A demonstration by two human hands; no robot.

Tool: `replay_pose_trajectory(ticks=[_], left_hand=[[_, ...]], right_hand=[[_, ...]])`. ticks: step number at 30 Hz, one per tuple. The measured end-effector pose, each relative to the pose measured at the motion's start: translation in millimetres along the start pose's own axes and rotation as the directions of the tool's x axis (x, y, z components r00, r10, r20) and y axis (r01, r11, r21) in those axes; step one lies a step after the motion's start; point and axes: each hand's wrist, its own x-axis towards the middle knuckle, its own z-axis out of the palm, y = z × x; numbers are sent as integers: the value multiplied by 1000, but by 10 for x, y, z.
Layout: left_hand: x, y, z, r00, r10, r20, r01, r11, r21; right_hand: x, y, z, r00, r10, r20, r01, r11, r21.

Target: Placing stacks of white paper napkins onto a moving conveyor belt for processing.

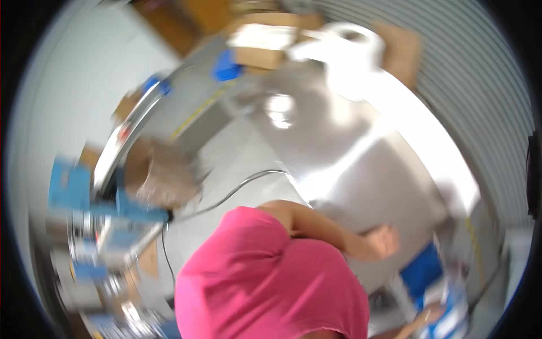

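Observation:
Across the front of my pink shirt, my left arm stretches to the right, with my left hand (384, 242) above the shiny metal table (367, 164). That hand is smeared by motion; its fingers do not show clearly and nothing can be made out in it. At the lower right, my right hand (432, 314) is at a blue-and-white package (449, 319), apparently touching it. Blur hides whether its fingers grip the package. A flat blue thing (422, 270) lies between the two hands, near the table's edge.
A large white roll (353, 59) and a cardboard box (259, 51) stand at the far side. A brown, plastic-wrapped bundle (161, 172) is on the left, beside light-blue equipment (70, 183). A grey cable (243, 183) curves toward the table. Corrugated wall (480, 85) at right.

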Motion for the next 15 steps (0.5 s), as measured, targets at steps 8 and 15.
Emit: replay_pose_trajectory(ticks=[8, 15], left_hand=[[-404, -630, -302, 943, -122, 310, 283, 788, -548], [-918, -1213, -225, 920, 173, 350, 235, 472, -850]], right_hand=[[646, -2502, -1336, 852, -127, -508, 292, 920, 261], [399, -3803, -1448, 884, -304, -356, 426, 836, 345]])
